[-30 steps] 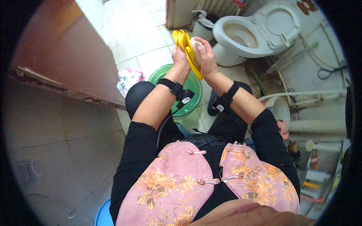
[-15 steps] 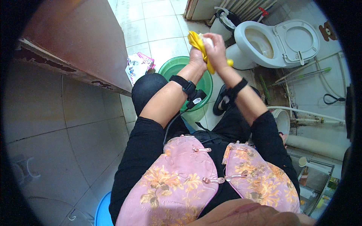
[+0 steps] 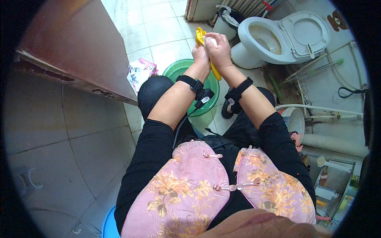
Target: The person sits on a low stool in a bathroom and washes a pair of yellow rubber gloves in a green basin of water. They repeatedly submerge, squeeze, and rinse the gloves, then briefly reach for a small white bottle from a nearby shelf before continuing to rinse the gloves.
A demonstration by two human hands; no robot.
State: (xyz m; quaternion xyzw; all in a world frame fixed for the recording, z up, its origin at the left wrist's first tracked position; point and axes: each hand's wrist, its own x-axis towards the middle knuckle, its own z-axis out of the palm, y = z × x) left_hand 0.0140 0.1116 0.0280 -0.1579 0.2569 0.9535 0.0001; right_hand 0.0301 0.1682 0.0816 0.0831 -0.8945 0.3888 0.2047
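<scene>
A yellow cloth (image 3: pixel 200 36) is bunched between my two hands, raised over the far edge of a green basin (image 3: pixel 170 71). My left hand (image 3: pixel 201 56) is closed round it from the left. My right hand (image 3: pixel 219 50) presses against it from the right, its fingers curled. Something white (image 3: pixel 213 41) shows at the right fingers; I cannot make out whether it is soap or part of the cloth. One yellow end (image 3: pixel 216 72) hangs below the hands, in front of the basin. Both wrists wear black straps, and my forearms hide part of the basin.
A toilet (image 3: pixel 246 39) with its lid raised stands at the far right, with a bin (image 3: pixel 224 24) beside it. A printed bag (image 3: pixel 139 73) lies left of the basin. A brown door (image 3: pixel 79 47) closes off the left. A white bucket (image 3: pixel 295 119) stands at the right.
My hands have come closer together around the cloth, and its lower end now hangs straighter. The whole view has shifted slightly.
</scene>
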